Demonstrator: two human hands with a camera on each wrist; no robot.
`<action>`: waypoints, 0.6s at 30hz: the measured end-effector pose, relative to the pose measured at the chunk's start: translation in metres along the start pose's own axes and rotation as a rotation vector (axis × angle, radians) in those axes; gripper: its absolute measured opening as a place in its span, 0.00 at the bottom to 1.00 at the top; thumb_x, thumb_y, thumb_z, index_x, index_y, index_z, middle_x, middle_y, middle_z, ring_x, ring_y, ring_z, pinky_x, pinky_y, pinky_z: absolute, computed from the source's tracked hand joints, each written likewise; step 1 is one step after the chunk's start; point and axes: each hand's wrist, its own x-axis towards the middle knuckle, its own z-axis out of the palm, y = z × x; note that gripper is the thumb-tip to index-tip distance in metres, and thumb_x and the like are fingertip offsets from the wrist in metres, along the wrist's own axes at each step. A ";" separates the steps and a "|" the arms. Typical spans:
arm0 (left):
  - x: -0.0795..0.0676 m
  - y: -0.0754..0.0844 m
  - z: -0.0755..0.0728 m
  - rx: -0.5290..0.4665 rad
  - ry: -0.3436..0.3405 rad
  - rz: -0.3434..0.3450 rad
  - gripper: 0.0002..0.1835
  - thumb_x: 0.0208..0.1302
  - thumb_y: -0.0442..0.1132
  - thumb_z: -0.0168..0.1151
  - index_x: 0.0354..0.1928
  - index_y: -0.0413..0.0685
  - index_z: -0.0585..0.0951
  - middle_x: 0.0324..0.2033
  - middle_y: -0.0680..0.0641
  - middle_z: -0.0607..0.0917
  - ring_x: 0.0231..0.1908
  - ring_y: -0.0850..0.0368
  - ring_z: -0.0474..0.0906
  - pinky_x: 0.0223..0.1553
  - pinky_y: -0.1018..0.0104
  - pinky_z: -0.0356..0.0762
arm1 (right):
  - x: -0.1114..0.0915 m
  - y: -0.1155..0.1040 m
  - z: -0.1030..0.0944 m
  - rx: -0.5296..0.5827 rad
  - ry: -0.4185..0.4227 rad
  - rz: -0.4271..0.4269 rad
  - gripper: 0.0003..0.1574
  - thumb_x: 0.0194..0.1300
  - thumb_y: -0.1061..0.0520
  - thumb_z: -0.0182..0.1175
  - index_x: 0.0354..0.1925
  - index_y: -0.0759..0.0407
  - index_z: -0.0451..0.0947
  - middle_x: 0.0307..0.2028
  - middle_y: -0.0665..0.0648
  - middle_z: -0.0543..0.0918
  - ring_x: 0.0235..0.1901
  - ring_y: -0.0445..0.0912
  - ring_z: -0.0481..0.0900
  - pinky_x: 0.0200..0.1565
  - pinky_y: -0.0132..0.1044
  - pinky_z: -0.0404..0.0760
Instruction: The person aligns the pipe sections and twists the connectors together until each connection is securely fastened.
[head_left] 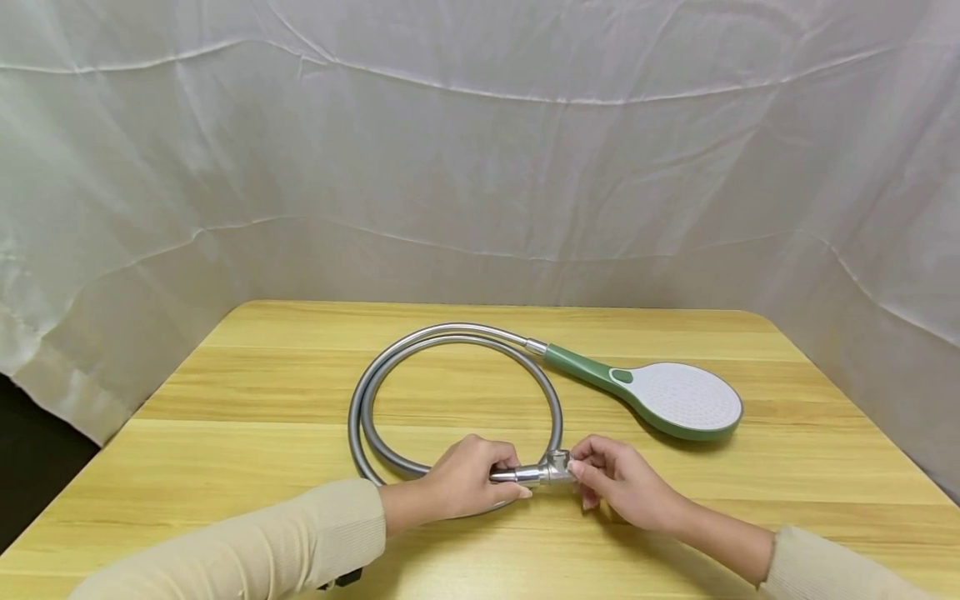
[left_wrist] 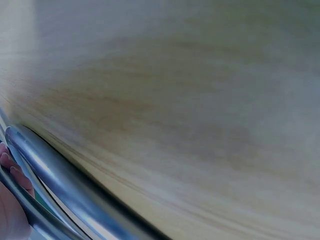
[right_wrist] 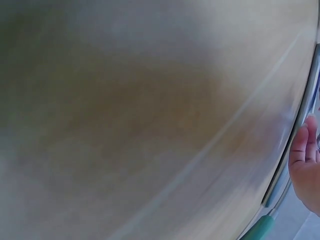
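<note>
In the head view my left hand (head_left: pixel 468 479) grips the end of a grey shower hose (head_left: pixel 357 417), thumb and fingers round it just behind its chrome connector (head_left: pixel 529 475). The connector meets a small, shiny chrome fitting (head_left: pixel 557 465), whose exact kind I cannot tell. From the right, my right hand (head_left: pixel 630 487) pinches that fitting between thumb and fingertips, which cover its far side. Only part of the left hand (left_wrist: pixel 12 215) shows beside the hose (left_wrist: pixel 75 187) in the left wrist view. The right wrist view catches the right hand (right_wrist: pixel 306 175) at its edge.
A green shower head (head_left: pixel 682 400) with a white spray face lies at the right, its handle joined to the hose's other end. The hose lies coiled on the wooden table (head_left: pixel 247 400). Pale cloth (head_left: pixel 480 183) hangs behind and at both sides.
</note>
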 end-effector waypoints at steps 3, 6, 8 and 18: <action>0.000 0.000 0.000 -0.001 -0.003 0.002 0.10 0.54 0.45 0.68 0.27 0.47 0.81 0.20 0.56 0.82 0.17 0.75 0.65 0.21 0.80 0.66 | 0.000 0.000 0.000 0.007 -0.002 0.007 0.15 0.68 0.60 0.50 0.41 0.76 0.69 0.29 0.68 0.78 0.23 0.39 0.79 0.27 0.36 0.80; 0.000 0.000 0.000 -0.002 -0.001 0.001 0.10 0.54 0.45 0.68 0.27 0.47 0.81 0.20 0.56 0.82 0.17 0.75 0.65 0.21 0.80 0.66 | 0.000 0.000 -0.001 0.021 0.000 0.013 0.16 0.68 0.60 0.51 0.42 0.77 0.69 0.31 0.69 0.79 0.25 0.40 0.81 0.28 0.36 0.81; 0.000 0.000 0.000 -0.002 0.001 0.000 0.10 0.53 0.45 0.68 0.27 0.47 0.81 0.20 0.56 0.82 0.17 0.75 0.65 0.21 0.80 0.66 | 0.000 0.000 -0.001 0.032 0.007 0.010 0.16 0.68 0.61 0.51 0.42 0.77 0.69 0.33 0.70 0.79 0.26 0.40 0.82 0.29 0.35 0.81; 0.000 0.000 0.000 -0.013 0.011 0.002 0.10 0.53 0.45 0.69 0.27 0.47 0.81 0.20 0.56 0.82 0.17 0.75 0.64 0.20 0.79 0.65 | -0.001 0.001 0.001 0.075 0.018 -0.045 0.17 0.65 0.62 0.55 0.43 0.77 0.66 0.32 0.69 0.77 0.27 0.39 0.81 0.30 0.35 0.81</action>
